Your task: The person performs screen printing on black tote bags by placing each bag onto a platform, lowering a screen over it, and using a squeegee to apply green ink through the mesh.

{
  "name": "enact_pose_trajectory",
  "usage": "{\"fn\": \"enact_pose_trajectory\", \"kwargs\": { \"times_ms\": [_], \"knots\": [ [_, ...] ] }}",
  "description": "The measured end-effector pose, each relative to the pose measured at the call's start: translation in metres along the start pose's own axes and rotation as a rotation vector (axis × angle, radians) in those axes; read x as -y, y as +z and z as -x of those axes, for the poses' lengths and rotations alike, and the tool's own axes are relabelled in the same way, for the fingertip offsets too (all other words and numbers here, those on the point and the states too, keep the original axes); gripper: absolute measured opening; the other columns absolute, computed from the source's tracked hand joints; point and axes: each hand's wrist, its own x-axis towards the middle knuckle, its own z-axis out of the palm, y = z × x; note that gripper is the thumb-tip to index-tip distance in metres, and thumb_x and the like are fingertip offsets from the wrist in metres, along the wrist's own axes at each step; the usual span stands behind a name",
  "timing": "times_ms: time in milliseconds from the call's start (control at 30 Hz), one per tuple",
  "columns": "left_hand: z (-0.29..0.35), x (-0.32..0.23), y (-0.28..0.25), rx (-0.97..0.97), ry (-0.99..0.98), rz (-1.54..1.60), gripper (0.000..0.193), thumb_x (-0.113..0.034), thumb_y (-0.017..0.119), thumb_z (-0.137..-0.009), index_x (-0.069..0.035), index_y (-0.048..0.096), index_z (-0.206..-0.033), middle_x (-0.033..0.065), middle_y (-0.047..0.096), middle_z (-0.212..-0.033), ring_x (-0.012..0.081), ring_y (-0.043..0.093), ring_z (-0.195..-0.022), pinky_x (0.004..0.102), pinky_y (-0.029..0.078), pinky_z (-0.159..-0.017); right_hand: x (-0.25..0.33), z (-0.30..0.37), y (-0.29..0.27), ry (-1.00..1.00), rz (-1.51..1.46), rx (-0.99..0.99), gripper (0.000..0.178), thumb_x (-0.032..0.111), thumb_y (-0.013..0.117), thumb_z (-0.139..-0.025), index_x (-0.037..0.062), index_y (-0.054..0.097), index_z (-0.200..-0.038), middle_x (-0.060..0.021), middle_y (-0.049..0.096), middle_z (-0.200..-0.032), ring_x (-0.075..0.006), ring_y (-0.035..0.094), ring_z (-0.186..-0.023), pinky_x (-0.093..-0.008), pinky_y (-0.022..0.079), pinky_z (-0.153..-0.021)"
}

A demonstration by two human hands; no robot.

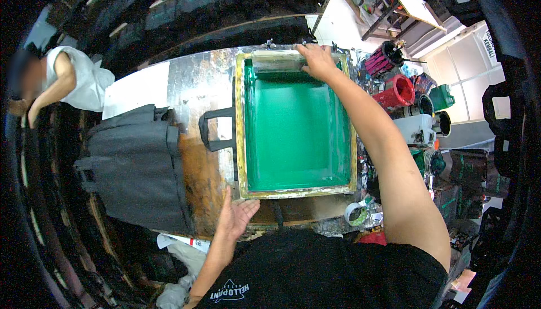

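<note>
A wooden-framed printing screen (240,140) lies on the table, its mesh (298,134) coated with green ink. Across the far end inside it rests a squeegee (276,64), pale along the top and dark green below. My right hand (320,62) reaches over the screen and is closed on the right part of this squeegee, thumb on the near side. My left hand (239,218) holds nothing; its fingers are apart, palm turned up, beside the near left corner of the frame. From under the screen's left side sticks out the handle of a black fabric bag (217,130).
A pile of black bags (135,168) lies on the left of the table. Ink containers, among them a red tub (397,90) and a white jug (416,129), crowd the right edge. A tape roll (356,213) sits near right. Another person (79,78) works at far left.
</note>
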Motion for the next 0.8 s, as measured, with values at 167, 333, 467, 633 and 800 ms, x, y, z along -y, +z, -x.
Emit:
{"fn": "enact_pose_trajectory", "kwargs": {
  "times_ms": [167, 333, 467, 633, 800],
  "knots": [
    [0.014, -0.059, 0.053, 0.24, 0.112, -0.276, 0.09, -0.066, 0.051, -0.101, 0.013, 0.04, -0.143, 0.0302, 0.066, -0.121, 0.0392, 0.064, -0.118, 0.0489, 0.053, -0.101, 0.006, 0.016, 0.012, -0.005, 0.053, -0.233, 0.06, 0.01, 0.073, -0.082, 0.0196, 0.055, -0.138, -0.007, 0.063, -0.121, -0.0292, 0.06, -0.116, -0.0668, 0.039, -0.101],
    [-0.047, -0.141, 0.169, 0.061, 1.191, -1.533, 0.057, -0.044, 0.075, -0.093, -0.001, 0.061, -0.128, 0.0171, 0.072, -0.106, 0.0304, 0.07, -0.102, 0.0456, 0.055, -0.086, 0.019, 0.024, 0.038, 0.023, 0.196, -0.218, 0.049, 0.007, 0.061, -0.089, 0.0206, 0.057, -0.136, -0.0067, 0.064, -0.123, -0.0296, 0.06, -0.116, -0.0593, 0.043, -0.095],
    [-0.152, -0.203, 0.246, -0.07, 1.935, -1.79, 0.073, -0.066, 0.074, -0.083, -0.002, 0.067, -0.118, 0.0156, 0.07, -0.11, 0.0364, 0.063, -0.11, 0.0502, 0.048, -0.096, -0.021, 0.002, 0.02, -0.186, 0.009, -0.169, 0.047, 0.01, 0.068, -0.085, 0.0194, 0.064, -0.131, -0.0092, 0.07, -0.118, -0.0302, 0.064, -0.112, -0.0505, 0.046, -0.097],
    [-0.214, -0.226, 0.276, -0.1, 1.64, -2.311, 0.084, -0.08, 0.059, -0.083, 0.0, 0.072, -0.104, 0.0179, 0.071, -0.105, 0.0363, 0.067, -0.104, 0.05, 0.051, -0.093, -0.04, 0.015, 0.005, 0.023, 0.055, 0.106, 0.045, 0.031, 0.084, -0.075, 0.0167, 0.073, -0.116, -0.0097, 0.075, -0.107, -0.0305, 0.07, -0.105, -0.0554, 0.043, -0.101],
    [-0.241, -0.223, 0.266, -0.111, 1.69, -2.191, 0.084, -0.084, 0.055, -0.082, -0.002, 0.074, -0.081, 0.0178, 0.073, -0.082, 0.0346, 0.073, -0.079, 0.0449, 0.058, -0.072, -0.036, 0.024, 0.017, 0.064, 0.099, 0.041, 0.041, 0.033, 0.083, -0.077, 0.0165, 0.074, -0.114, -0.0086, 0.076, -0.109, -0.0268, 0.071, -0.106, -0.0546, 0.042, -0.1]
  ]
}}
